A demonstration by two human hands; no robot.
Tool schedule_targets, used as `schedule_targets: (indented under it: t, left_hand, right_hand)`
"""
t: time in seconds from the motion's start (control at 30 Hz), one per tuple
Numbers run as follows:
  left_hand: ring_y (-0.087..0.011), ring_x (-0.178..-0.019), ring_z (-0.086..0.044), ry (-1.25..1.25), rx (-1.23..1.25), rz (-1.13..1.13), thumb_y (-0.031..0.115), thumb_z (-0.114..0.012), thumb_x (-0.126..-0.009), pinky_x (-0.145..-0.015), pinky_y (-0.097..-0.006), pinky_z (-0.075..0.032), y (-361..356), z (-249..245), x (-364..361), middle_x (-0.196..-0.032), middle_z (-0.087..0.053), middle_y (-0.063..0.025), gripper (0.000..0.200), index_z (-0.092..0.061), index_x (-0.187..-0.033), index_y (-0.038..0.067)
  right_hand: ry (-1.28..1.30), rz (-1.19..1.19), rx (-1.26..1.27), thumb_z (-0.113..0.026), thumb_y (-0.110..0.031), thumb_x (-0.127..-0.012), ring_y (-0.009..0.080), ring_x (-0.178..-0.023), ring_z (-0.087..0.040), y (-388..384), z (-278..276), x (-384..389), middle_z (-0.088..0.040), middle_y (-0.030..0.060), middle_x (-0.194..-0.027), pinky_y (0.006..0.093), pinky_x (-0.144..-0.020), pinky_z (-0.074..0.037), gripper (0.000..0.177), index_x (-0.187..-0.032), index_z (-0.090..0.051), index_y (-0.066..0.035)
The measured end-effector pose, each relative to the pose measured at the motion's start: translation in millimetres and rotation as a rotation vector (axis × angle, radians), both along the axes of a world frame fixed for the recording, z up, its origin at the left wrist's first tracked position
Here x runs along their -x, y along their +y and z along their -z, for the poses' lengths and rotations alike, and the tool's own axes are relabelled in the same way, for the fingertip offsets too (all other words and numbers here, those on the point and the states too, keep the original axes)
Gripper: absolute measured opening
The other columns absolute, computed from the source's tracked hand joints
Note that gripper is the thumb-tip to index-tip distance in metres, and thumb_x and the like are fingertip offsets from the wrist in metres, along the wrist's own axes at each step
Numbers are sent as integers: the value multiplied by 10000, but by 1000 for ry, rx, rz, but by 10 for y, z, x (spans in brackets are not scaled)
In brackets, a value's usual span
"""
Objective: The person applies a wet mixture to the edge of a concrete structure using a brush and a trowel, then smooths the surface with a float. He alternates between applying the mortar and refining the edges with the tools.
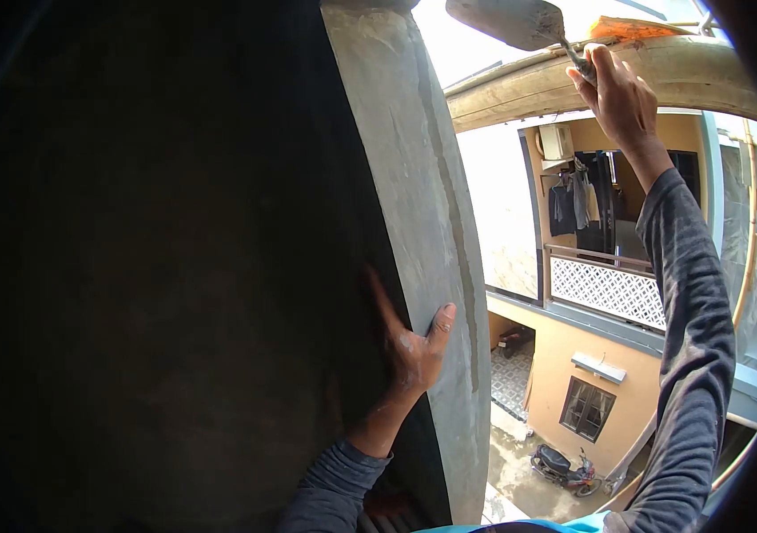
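Although the column (396, 160) looks mostly smooth, its darker strip (451, 213) seems kinda unfinished; left hand (414, 355) spread on the edge, gripping nothing, right hand (623, 102) curled round a trowel (521, 22).

Harsh daylight comes from outside on the right, bleaching the sky and the pale wall (505, 209) to near white, while the dark surface (183, 266) on the left sinks into deep shadow (its detail is almost all lost). The grey concrete edge (423, 222) between them is evenly lit and fairly sharp. Wide-angle distortion bows straight lines, and black vignetting rounds off the corners.
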State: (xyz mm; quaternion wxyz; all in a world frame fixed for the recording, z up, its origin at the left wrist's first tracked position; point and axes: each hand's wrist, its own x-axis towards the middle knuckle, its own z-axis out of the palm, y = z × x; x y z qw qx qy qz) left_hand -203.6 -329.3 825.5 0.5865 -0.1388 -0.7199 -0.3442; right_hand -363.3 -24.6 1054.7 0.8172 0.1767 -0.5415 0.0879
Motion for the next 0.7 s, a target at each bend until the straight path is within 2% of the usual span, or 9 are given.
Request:
schedule_targets:
  t: [0.13,0.3,0.4,0.47,0.53,0.57,0.63,0.67,0.7]
  left_hand:
    - [-369,-1331,-316,11,-5,-12,239,-700,-819,-1097,-427,-271,6,9,-15,-1459,-236,-297,969,-41,-1467,-53]
    - [-372,-1328,-325,26,26,-97,206,-708,-821,-1090,-422,-287,33,-10,-84,-1465,-238,-291,934,-84,-1469,-46]
    - [-402,-1353,-285,23,72,-136,220,-724,-815,-1113,-445,-243,-4,-41,-74,-1461,-253,-305,893,-169,-1452,-70]
    - [-331,-1240,-434,125,81,-1,199,-710,-845,-1040,-397,-367,10,-30,13,-1403,-371,-256,773,-269,-1422,-67]
    - [-291,-1080,-553,-20,-69,-240,321,-752,-817,-938,-367,-463,86,2,-63,-1255,-522,-234,796,-343,-1387,-56]
    - [-317,-1087,-564,101,75,-353,347,-759,-805,-922,-369,-481,-23,62,-29,-1249,-527,-259,800,-364,-1377,-51]
    - [-304,-777,-641,651,779,-891,351,-871,-663,-708,-397,-544,-337,36,133,-911,-639,-212,855,-458,-1284,-66]
    - [-333,-782,-630,540,858,-958,487,-855,-629,-681,-398,-539,-62,194,8,-989,-611,-249,932,-472,-1267,-74]
    - [-488,-978,-494,417,814,-915,626,-771,-609,-780,-543,-468,41,327,74,-1207,-284,-350,1054,-382,-1356,-8]
  right_hand:
    - [33,209,-38,-649,-243,-868,278,-806,-657,178,-81,-337,-646,58,-903,396,-588,-507,278,-1039,-453,-147]
    - [-465,-307,53,-693,-84,-788,298,-724,-657,336,1035,-728,-621,123,-800,357,-632,-499,409,-1051,-380,-99]
    - [-882,-578,257,-697,-99,-768,248,-636,-549,295,2380,-998,-526,114,-743,342,-646,-473,374,-1000,-407,-56]
    - [-1205,-684,440,-735,-194,-749,277,-684,-582,312,3515,-1224,-558,133,-765,360,-663,-471,389,-961,-447,-40]
    - [-1485,-727,617,-758,-249,-726,332,-772,-623,383,4768,-1623,-632,187,-845,377,-718,-484,428,-998,-517,-24]
    - [-1573,-676,720,-754,-245,-726,351,-804,-629,387,5475,-1911,-638,198,-865,394,-730,-487,429,-1016,-525,-26]
    - [-1776,-533,955,-737,-264,-735,375,-866,-636,500,6651,-2591,-647,216,-908,423,-756,-488,440,-1055,-544,-33]
    - [-1907,-461,1087,-724,-288,-742,380,-895,-636,531,7071,-3050,-651,222,-930,435,-772,-488,450,-1077,-555,-39]
    - [-1906,-422,1188,-705,-326,-756,377,-899,-636,576,7321,-3538,-655,213,-940,435,-776,-488,462,-1095,-564,-47]
